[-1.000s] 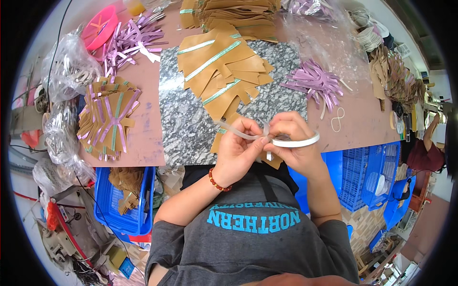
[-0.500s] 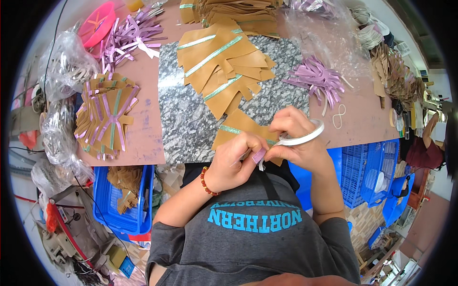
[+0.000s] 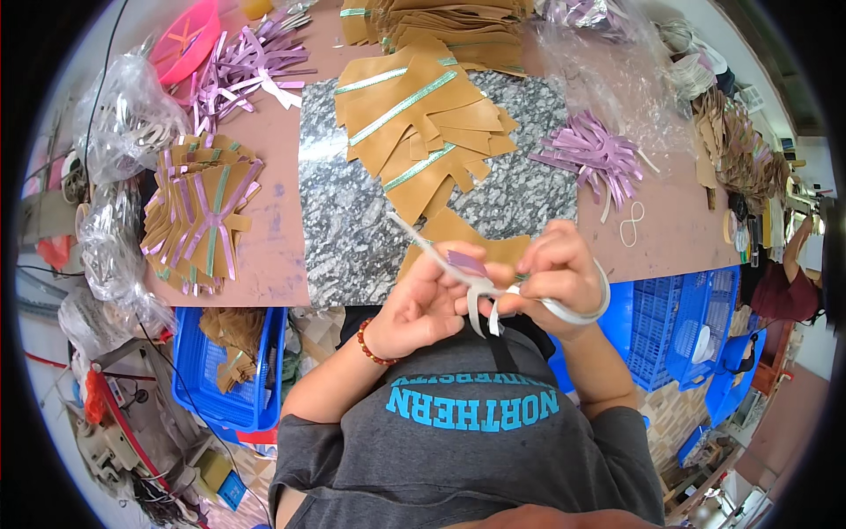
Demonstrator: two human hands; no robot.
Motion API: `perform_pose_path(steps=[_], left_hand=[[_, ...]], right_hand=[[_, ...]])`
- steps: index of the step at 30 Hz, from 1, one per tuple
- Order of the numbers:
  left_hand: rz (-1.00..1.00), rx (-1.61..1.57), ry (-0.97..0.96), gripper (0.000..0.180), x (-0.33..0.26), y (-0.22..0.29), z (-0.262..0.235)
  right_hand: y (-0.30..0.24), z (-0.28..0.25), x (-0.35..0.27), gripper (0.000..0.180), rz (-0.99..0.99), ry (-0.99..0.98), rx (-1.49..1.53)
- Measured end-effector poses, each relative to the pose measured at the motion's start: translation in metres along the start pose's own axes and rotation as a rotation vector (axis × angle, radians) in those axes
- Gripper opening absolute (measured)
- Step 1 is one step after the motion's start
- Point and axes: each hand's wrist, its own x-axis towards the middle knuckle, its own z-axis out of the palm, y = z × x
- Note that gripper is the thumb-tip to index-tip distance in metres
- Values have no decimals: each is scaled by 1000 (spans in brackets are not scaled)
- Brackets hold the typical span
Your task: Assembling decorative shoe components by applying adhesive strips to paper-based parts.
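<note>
My left hand (image 3: 412, 304) is turned partly palm-up near the table's front edge, its fingers loosely closed on a short purple strap piece (image 3: 467, 263) with pale ends hanging down. A narrow white strip (image 3: 423, 243) slants across these fingers, one end loose toward the upper left. To its right, my right hand (image 3: 562, 275) pinches a white band (image 3: 603, 295) that loops around its outer side. Just beyond both hands lies a tan leather-like piece (image 3: 463, 231), partly covered by them. Farther back, overlapping tan pieces with green glittery stripes (image 3: 414, 115) rest on a grey speckled slab (image 3: 339, 212).
Purple strap bundles lie at the right (image 3: 592, 150) and upper left (image 3: 251, 66), near a pink basin (image 3: 185, 40). Striped tan pieces (image 3: 198, 212) are stacked at left. A thin white loop (image 3: 631, 225) lies at right. Blue crates (image 3: 275, 370) stand below the table.
My left hand has opened out from a tight pinch and turned palm-up. My right hand has moved slightly down and right. A loose white strip end now shows across the left fingers.
</note>
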Motion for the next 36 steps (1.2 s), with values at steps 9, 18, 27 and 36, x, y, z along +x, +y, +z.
perform_pose_path(steps=[9, 18, 27, 36], left_hand=[[36, 446, -177, 23, 1, 9, -3], [181, 711, -314, 17, 3, 20, 0], [157, 755, -400, 14, 0, 25, 9], [291, 1027, -378, 18, -11, 26, 4]], right_hand=[[-10, 17, -13, 35, 276, -38, 500], [-9, 16, -8, 37, 345, -159, 655], [-16, 20, -10, 35, 248, -125, 699], [-28, 3, -3, 32, -36, -3, 121]])
